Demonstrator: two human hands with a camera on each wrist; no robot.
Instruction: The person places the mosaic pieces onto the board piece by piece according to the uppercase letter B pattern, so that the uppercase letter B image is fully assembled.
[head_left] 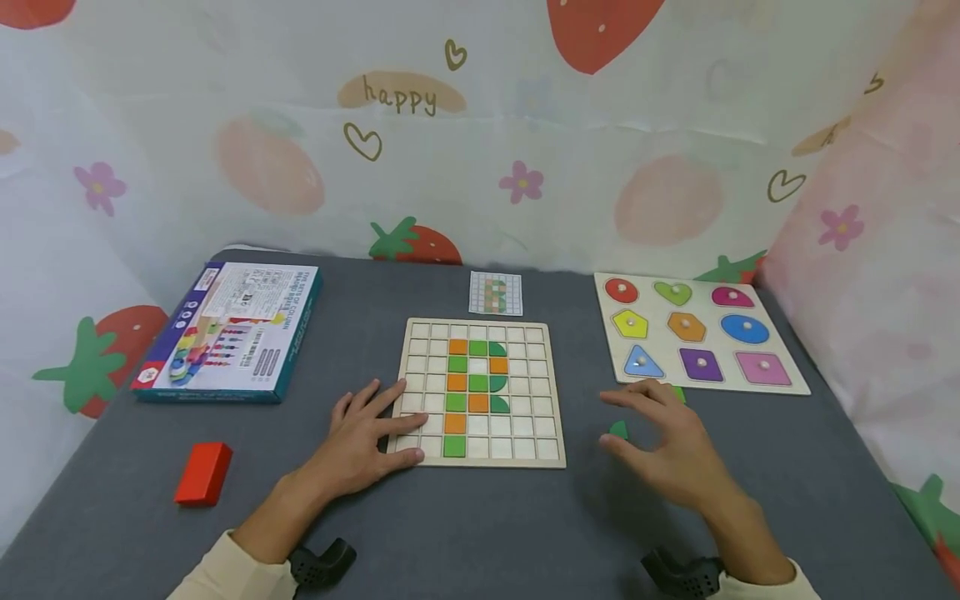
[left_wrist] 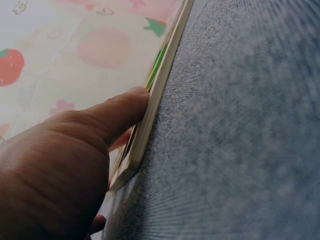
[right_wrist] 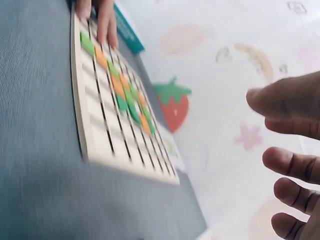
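A wooden grid board (head_left: 525, 450) lies mid-table, with orange and green squares and several dark-green rounded pieces (head_left: 498, 404) set in its cells. On its left edge rests my left hand (head_left: 360, 437), fingers spread; the left wrist view shows the thumb (left_wrist: 125, 112) against the board's side. To the right of the board my right hand (head_left: 667, 446) hovers with thumb and fingers apart. A small dark-green piece (head_left: 618, 429) shows in the gap between them in the head view. The right wrist view shows nothing between those fingers (right_wrist: 280, 160).
A small pattern card (head_left: 495, 293) lies behind the board. At the right is a shape puzzle board (head_left: 720, 354), a bit of bright green (head_left: 679, 394) by its front edge. A flat box (head_left: 232, 333) and a red block (head_left: 203, 474) lie at the left. A printed curtain hangs behind.
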